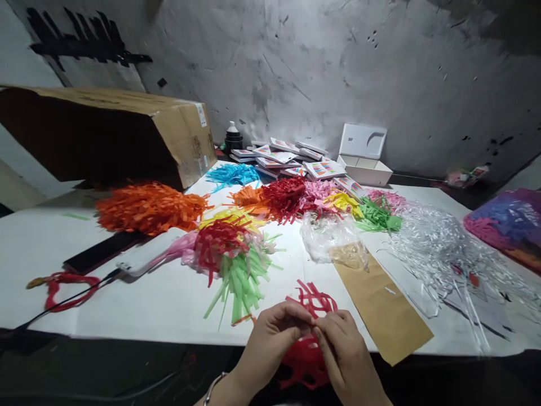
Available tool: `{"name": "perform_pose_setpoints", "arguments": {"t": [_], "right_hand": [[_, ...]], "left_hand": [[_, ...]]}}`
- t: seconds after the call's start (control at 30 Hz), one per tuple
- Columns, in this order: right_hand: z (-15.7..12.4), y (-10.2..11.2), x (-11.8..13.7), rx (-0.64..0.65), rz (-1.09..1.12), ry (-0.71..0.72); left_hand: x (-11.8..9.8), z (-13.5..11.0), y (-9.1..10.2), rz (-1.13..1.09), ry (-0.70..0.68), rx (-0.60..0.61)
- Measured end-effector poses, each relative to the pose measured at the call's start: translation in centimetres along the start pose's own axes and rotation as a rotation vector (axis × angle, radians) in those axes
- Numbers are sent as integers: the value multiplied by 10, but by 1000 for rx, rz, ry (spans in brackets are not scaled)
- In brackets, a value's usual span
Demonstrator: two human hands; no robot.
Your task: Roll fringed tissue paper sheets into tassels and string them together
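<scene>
Left hand: the left hand [270, 341] is at the near edge of the table, fingers curled together and pinching the red fringed paper [311, 301] at its thumb and fingertips; a metal bangle [213, 386] sits on the wrist.
Right hand: the right hand [344, 352] touches the left at the fingertips, fingers closed on the same red piece.
Red fringed paper: held between both hands over the table's front edge; cut strips fan upward above the fingers, and more red paper hangs below the hands, partly hidden by them.
Table: a white table [169, 304] covered with heaps of cut paper.
Just left of the hands: a green fringe bundle [240, 276] with strips splayed toward the front edge, and red strips [217, 237] lying across its top.
Just right of the hands: a long brown paper strip [382, 307] running diagonally, its near corner over the table edge; a crumpled clear plastic bag [325, 234] rests at its far end.
Middle of the table: an orange pile [147, 208] on the left, a blue pile [232, 173] farther back, and a dark red pile [287, 197] in the centre.
Right side: a wide heap of clear, silvery strips [439, 248], and beyond it a purple bag [507, 223].
Left front: a flat black object [101, 252] and a red cord [63, 287].
Back: a tipped cardboard box [105, 132], stacked small flat boxes [291, 158], and an open white box [363, 155] against the grey wall.
</scene>
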State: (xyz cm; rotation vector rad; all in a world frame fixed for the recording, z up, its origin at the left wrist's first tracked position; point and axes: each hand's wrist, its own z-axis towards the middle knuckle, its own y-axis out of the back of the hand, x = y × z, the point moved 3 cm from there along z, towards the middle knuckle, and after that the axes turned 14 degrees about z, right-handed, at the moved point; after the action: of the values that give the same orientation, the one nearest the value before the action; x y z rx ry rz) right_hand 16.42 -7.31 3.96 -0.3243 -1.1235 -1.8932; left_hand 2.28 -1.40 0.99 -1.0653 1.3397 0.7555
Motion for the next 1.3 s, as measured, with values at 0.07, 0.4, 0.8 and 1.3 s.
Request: {"name": "perform_pose_setpoints", "arguments": {"t": [0.07,0.4,0.8,1.3], "right_hand": [[-6,-5,8,-26,-28,22],[-37,-19,20,-53,79,-67],[-46,-33,-12,-149,338,-238],[-60,-40,-36,-207,307,-169]], "left_hand": [[-1,-10,3,31,-35,-5],[17,-40,11,55,-45,-60],[23,-24,7,193,-38,-35],[40,-21,2,249,-51,-69]]}}
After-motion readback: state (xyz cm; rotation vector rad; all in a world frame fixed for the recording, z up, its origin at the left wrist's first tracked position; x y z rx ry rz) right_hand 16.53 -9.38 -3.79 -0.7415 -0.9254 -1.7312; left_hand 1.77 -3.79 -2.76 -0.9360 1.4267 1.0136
